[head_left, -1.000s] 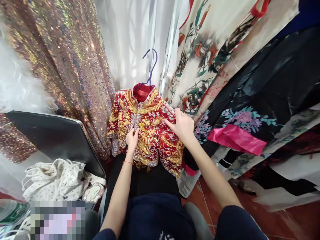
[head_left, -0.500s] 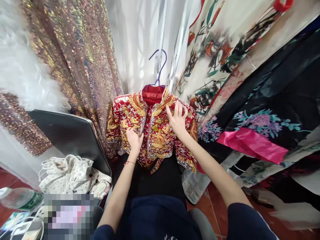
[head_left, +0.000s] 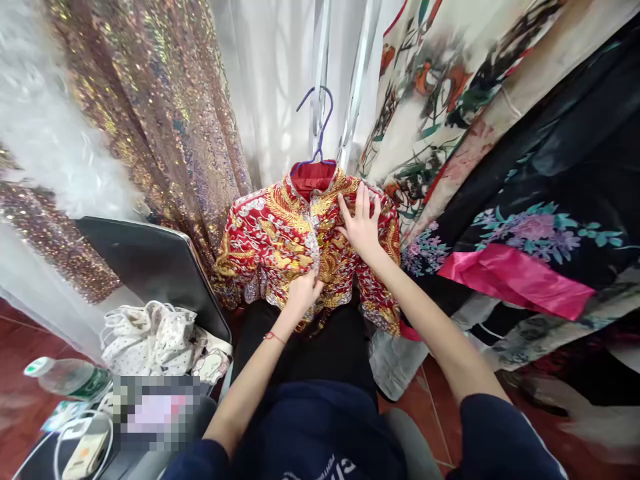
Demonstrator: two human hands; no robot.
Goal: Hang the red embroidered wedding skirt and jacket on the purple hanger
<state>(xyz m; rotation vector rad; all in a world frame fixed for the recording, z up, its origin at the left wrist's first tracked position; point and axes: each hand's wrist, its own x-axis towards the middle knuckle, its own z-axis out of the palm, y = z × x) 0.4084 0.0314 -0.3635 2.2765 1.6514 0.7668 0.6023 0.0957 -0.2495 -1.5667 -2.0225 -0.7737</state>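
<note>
A red jacket (head_left: 280,230) with gold and silver embroidery rests over my lap, its stand-up collar at the top. From the collar rises the hook of a purple hanger (head_left: 326,123). My left hand (head_left: 304,292) has its fingers closed on the jacket's front edge, low on the silver-trimmed opening. On the chest at the right, my right hand (head_left: 361,227) lies flat with its fingers spread. The two front edges meet along the middle.
At left, a dark chair back (head_left: 145,267) stands beside a dotted white cloth bag (head_left: 150,340), a plastic bottle (head_left: 70,377) and a white cable (head_left: 57,440). Sequined fabric (head_left: 190,120) hangs behind. Printed garments (head_left: 430,100) and a pink satin piece (head_left: 520,283) hang at right.
My left hand has moved right across the jacket, drawing its left front over to the other edge, so the gap has closed. My right hand has flattened out on the chest.
</note>
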